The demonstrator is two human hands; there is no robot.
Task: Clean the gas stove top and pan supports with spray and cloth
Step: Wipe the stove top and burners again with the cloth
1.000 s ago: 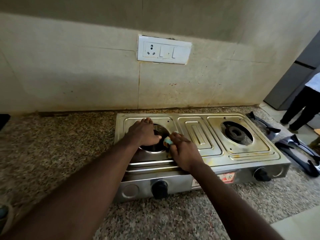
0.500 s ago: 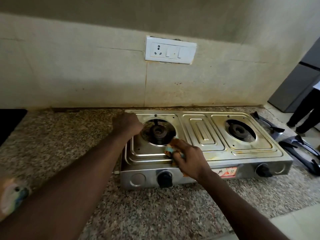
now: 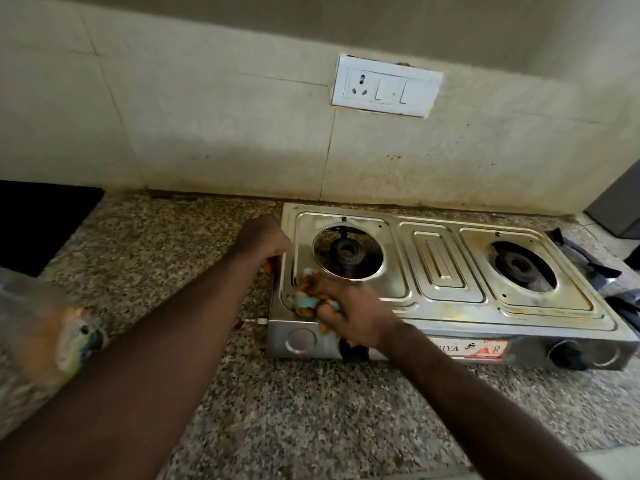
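Stove (image 3: 446, 271): a steel two-burner stove is placed on the speckled stone surface (image 3: 277, 410), close to the tiled wall.
Cloth (image 3: 306, 301): a crumpled cloth with blue and orange colours is pressed on the front-left corner of the stove top, just in front of the left burner (image 3: 347, 254).
Right hand (image 3: 349, 313): the fingers are curled round the cloth and it is held tight. The cloth comes out at the left side of the hand, toward the stove's left edge.
Left hand (image 3: 261, 239): the fingers are curled and the hand is set against the left rim of the stove, near the back corner. Whether the rim is really gripped cannot be told. The cloth lies to the right of this hand and nearer to the person, with a small gap between them.
Right burner (image 3: 516, 266): it is uncovered, and brown stains are seen on the steel around it.
Pan supports (image 3: 588, 261): dark pieces are laid on the surface just beside the right end of the stove.
Knobs: the right knob (image 3: 566, 355) is seen on the front panel; the left one is mostly hidden under the right wrist.
Socket plate (image 3: 386, 86): it is fixed on the wall above the stove.
Left edge: a blurred object (image 3: 41, 327) is seen there and cannot be identified.
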